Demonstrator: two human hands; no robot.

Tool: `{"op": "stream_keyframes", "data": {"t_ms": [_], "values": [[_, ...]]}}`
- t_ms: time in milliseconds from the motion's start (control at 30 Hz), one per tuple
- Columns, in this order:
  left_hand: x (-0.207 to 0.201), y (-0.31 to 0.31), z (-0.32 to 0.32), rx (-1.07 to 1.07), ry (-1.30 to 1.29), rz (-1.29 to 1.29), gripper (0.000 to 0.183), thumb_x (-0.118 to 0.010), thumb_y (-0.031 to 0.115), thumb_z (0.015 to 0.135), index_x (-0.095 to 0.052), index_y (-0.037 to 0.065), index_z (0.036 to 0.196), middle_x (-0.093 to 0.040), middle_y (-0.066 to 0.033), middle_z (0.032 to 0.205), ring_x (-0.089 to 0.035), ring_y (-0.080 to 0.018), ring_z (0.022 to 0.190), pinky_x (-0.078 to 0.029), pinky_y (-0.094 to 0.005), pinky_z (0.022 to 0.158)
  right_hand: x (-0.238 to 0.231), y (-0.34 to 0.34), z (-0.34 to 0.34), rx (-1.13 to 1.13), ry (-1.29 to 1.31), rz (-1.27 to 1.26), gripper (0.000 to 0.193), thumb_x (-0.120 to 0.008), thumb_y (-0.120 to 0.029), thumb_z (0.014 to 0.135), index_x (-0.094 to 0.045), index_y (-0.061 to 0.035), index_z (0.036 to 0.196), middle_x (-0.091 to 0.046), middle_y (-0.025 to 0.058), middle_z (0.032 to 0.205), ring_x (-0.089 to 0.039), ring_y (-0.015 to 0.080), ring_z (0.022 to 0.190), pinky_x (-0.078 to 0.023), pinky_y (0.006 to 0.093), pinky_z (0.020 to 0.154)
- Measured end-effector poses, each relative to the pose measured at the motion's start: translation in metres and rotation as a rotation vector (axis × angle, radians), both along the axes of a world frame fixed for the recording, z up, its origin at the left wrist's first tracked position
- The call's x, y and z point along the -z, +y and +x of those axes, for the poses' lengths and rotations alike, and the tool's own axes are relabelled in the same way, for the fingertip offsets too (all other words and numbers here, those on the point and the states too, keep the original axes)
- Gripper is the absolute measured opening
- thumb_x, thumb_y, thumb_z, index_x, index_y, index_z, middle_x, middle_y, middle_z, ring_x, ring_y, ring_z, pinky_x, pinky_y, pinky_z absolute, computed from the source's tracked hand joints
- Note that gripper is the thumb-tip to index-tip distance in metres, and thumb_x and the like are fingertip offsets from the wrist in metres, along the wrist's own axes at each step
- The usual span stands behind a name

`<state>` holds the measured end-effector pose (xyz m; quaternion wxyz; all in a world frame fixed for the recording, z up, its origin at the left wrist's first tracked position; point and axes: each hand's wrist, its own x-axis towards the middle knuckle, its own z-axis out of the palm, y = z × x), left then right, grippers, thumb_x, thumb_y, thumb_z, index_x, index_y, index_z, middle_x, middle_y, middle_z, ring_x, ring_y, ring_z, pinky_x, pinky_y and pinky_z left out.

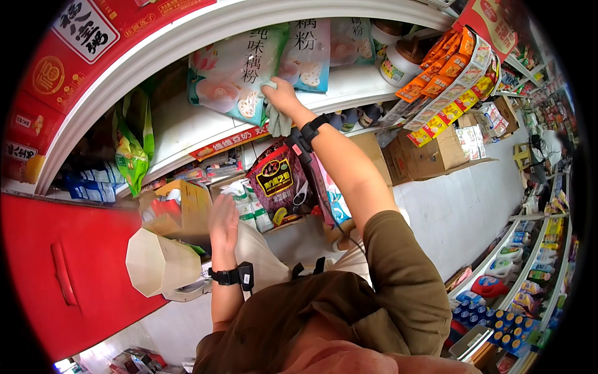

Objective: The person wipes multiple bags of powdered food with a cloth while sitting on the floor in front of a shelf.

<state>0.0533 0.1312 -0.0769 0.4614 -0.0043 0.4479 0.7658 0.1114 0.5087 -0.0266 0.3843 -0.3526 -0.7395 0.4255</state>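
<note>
My right hand (pixel 283 98) reaches up to the white shelf (pixel 169 138) and grips a grey-green cloth (pixel 277 120), which hangs down over the shelf's front edge. The hand and cloth are at the lower right side of a large pale pouch with teal edges (pixel 215 78); whether they press on it I cannot tell. Beside it stand a second pouch of the same kind (pixel 306 56) and a third pouch (pixel 350 42). My left hand (pixel 223 221) holds nothing, its fingers stretched out, slightly blurred, in front of a cardboard box (pixel 194 215) below the shelf.
A white tub (pixel 398 63) and hanging orange packets (pixel 443 65) are right of the pouches; a green bag (pixel 134 146) lies left. Below are a dark purple bag (pixel 266 171) and brown cartons (pixel 414 159). A cream octagonal bin (pixel 156 265) stands near my left forearm, beside a red surface (pixel 93 249).
</note>
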Motion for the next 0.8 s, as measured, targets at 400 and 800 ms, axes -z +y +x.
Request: {"op": "stream_keyframes", "data": {"t_ms": [400, 800], "values": [[-0.017, 0.019, 0.051, 0.163, -0.073, 0.109, 0.045, -0.055, 0.028, 0.097, -0.04, 0.015, 0.138, -0.049, -0.015, 0.131, -0.046, -0.0296, 0.125, -0.041, -0.0416, 0.101, -0.069, -0.086, 0.155, -0.305, 0.546, -0.604, 0.028, -0.06, -0.016, 0.087, -0.061, 0.001, 0.11, -0.066, 0.006, 0.099, -0.062, 0.0133, 0.089, -0.048, 0.0262, 0.082], [0.048, 0.032, 0.116, 0.404, -0.126, -0.007, 0.039, -0.059, 0.015, 0.093, -0.045, 0.02, 0.129, -0.057, -0.0019, 0.12, -0.056, -0.024, 0.11, -0.046, -0.0346, 0.092, 0.053, -0.116, 0.335, -0.087, 0.349, -0.741, 0.027, -0.059, -0.018, 0.085, -0.062, 0.0003, 0.105, -0.066, 0.0062, 0.096, -0.062, 0.0131, 0.085, -0.049, 0.0264, 0.077]]}}
